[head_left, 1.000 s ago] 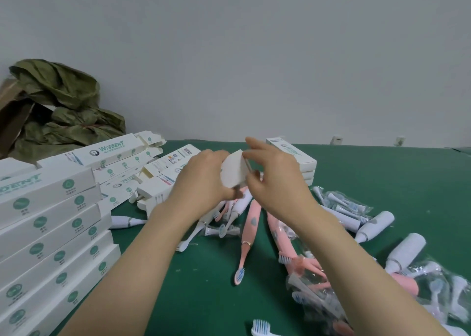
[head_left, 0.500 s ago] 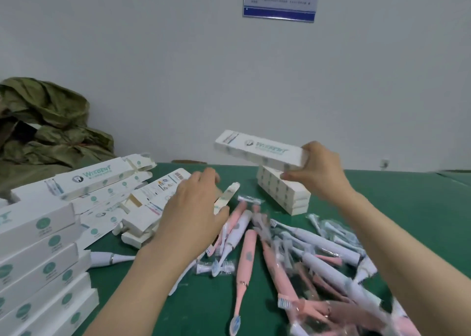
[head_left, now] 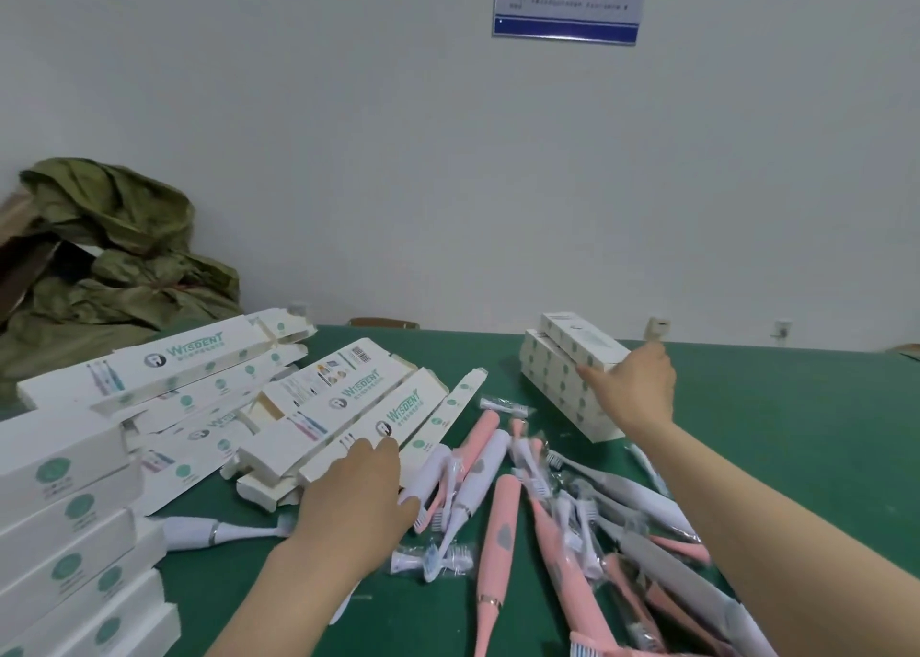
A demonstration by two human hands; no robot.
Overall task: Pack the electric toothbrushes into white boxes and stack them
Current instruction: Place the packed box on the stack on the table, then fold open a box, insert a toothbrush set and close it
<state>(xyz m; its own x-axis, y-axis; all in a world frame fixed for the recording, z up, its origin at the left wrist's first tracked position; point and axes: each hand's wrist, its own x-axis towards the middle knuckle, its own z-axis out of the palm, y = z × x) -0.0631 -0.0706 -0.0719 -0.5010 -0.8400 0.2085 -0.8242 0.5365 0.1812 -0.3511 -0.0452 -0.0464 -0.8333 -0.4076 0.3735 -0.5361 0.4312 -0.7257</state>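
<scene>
Working at a green cloth-covered table (head_left: 796, 432), with a loose heap of pink and white plastic electric toothbrushes (head_left: 500, 532) lying nearest, several in clear wrappers. Passing, at the near left, a tall stack of closed white cardboard boxes with green dots (head_left: 64, 507).

Reaching forward with the left hand (head_left: 348, 502), fingers loosely extended and gripping nothing, tips touching the near end of a long white open-flapped carton (head_left: 368, 425) among the unfilled ones.

Farther out, gripping with the right hand (head_left: 630, 387) the near end of a packed white rectangular box (head_left: 582, 340), fingers curled round it, and holding it on top of the short far stack of white boxes (head_left: 557, 387), slightly askew to the layer beneath.

Judging this the stacking step:
- squaring the box's edges with those below before letting go
- pressing it flat
- avoiding any sideways nudge to the pile

Next, probably drawing the open carton close beside the brushes, ready for filling.
</scene>
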